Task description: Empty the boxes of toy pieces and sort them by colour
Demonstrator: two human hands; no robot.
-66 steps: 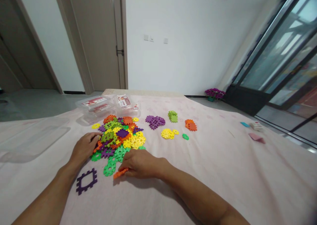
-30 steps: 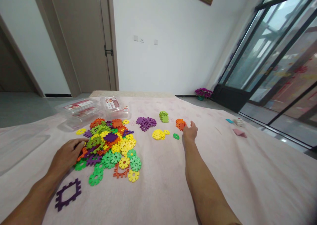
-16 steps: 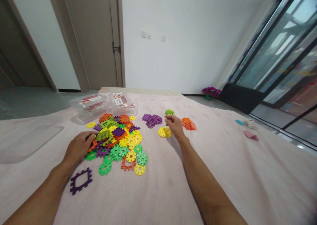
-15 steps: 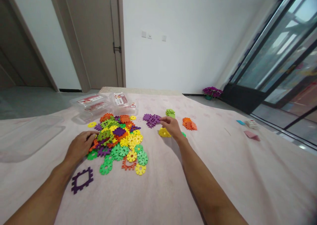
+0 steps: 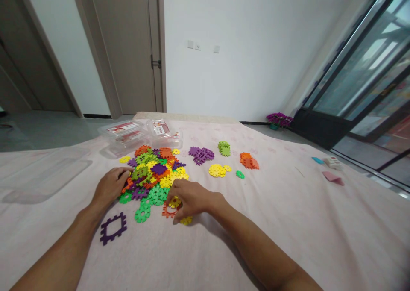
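Observation:
A heap of colourful plastic interlocking pieces [image 5: 153, 173] lies on a pink cloth [image 5: 288, 222]. My left hand [image 5: 110, 187] rests flat on the heap's left edge, fingers loosely stretched out. My right hand [image 5: 188, 199] lies over the heap's near edge, fingers curled down onto a yellow gear piece [image 5: 174, 202] beside an orange square frame piece [image 5: 168, 211]. Another yellow piece [image 5: 186, 220] peeks out under that hand. Whether the fingers grip the gear piece is hidden.
Sorted small piles sit farther back: purple [image 5: 200, 155], light green [image 5: 224, 148], orange [image 5: 249, 161], yellow [image 5: 218, 170], and one green piece [image 5: 240, 174]. A purple square frame [image 5: 113, 228] lies near left. Clear plastic boxes [image 5: 141, 133] and a lid [image 5: 41, 175] stand at left.
My right hand pulled back from the sorted piles at the far middle to the near edge of the heap. The left hand stayed on the heap's left side.

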